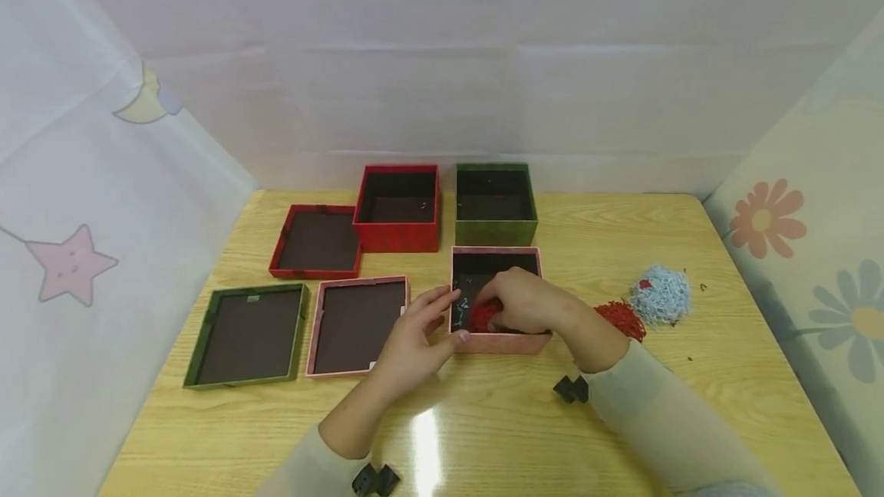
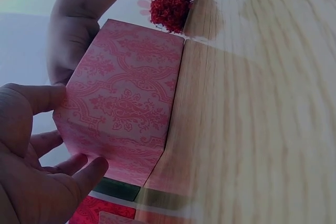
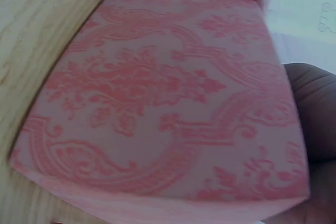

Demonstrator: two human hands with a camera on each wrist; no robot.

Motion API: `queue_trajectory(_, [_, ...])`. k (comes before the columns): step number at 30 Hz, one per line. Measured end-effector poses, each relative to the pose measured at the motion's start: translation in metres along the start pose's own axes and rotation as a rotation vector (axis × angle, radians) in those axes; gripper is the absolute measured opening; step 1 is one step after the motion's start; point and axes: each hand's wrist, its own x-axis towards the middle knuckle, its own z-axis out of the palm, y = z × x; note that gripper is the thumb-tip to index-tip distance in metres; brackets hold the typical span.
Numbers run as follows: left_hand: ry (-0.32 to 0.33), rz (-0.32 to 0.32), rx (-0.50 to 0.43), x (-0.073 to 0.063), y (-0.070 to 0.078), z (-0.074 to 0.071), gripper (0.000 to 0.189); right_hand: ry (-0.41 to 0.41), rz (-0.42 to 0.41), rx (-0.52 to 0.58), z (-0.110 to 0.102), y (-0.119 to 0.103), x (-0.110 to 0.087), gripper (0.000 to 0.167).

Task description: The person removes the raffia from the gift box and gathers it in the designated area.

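A pink patterned box point(image 1: 507, 343) without its lid stands on the table in front of me. My left hand point(image 1: 417, 340) holds its near left corner, thumb at the front rim and fingertips against the left side, as the left wrist view shows. My right hand point(image 1: 525, 299) reaches over the front rim into the box, its curled fingers round red shredded paper point(image 1: 485, 316). A few pale blue shreds point(image 1: 461, 313) lie along the dark inside. In the right wrist view, the box's patterned wall point(image 3: 147, 98) hides most of the right hand.
A red box point(image 1: 397, 238) and a green box point(image 1: 496, 233) stand behind. Red point(image 1: 318, 240), green point(image 1: 249, 336) and pink point(image 1: 359, 326) lids lie inside-up at left. Piles of red shredded paper point(image 1: 621, 319) and light blue shredded paper point(image 1: 661, 295) lie at right.
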Motion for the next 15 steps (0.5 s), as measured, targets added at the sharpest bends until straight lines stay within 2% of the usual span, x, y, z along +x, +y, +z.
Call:
queue_trajectory(6, [0.000,-0.018,0.019,0.001,-0.001,-0.001,0.063,0.022,-0.002,0.065,-0.016,-0.001,-0.009,0.035])
queue_trajectory(15, [-0.006,-0.004,0.015,0.001,0.001,-0.001,0.064,0.069,0.004,0.114,-0.044,0.001,-0.026,0.039])
